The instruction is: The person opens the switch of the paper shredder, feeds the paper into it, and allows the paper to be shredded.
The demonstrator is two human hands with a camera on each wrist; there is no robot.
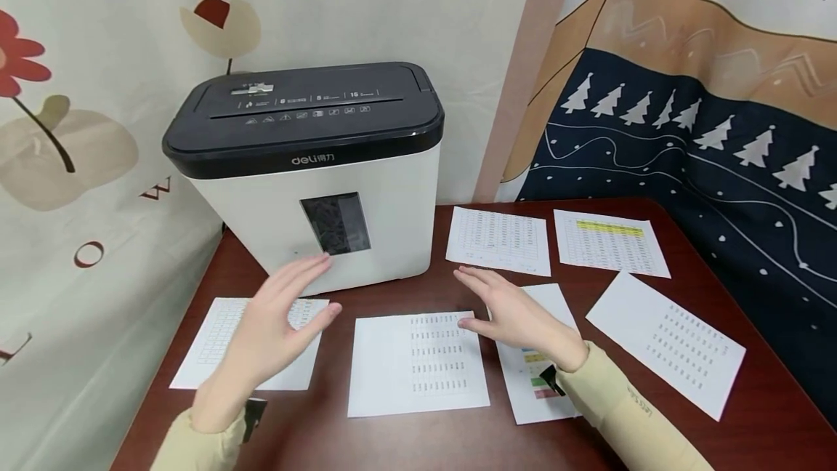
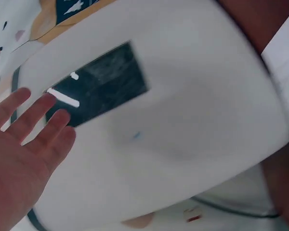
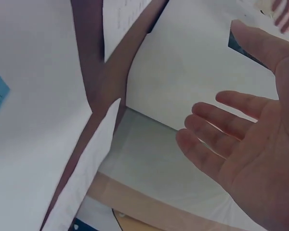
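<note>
A white paper shredder [image 1: 392, 216] with a black top and a dark front window [image 1: 336, 224] stands at the back left of the table. My left hand [image 1: 268, 333] is held up in front of it with fingers extended, over a printed sheet [image 1: 209, 347]; in the left wrist view its fingers [image 2: 43, 125] overlap the window. On the other side, my right hand [image 1: 516, 311] reaches in with straight fingers and thumb apart, above a sheet with coloured rows [image 1: 532, 398]. Between the hands lies another printed sheet [image 1: 418, 365]. Neither hand holds anything.
Toward the back right of the dark red table [image 1: 314, 435] lie a printed sheet [image 1: 497, 238] and one with a yellow band [image 1: 611, 246]. A tilted sheet [image 1: 667, 344] lies at the right. Patterned curtains [image 1: 484, 13] hang behind the table.
</note>
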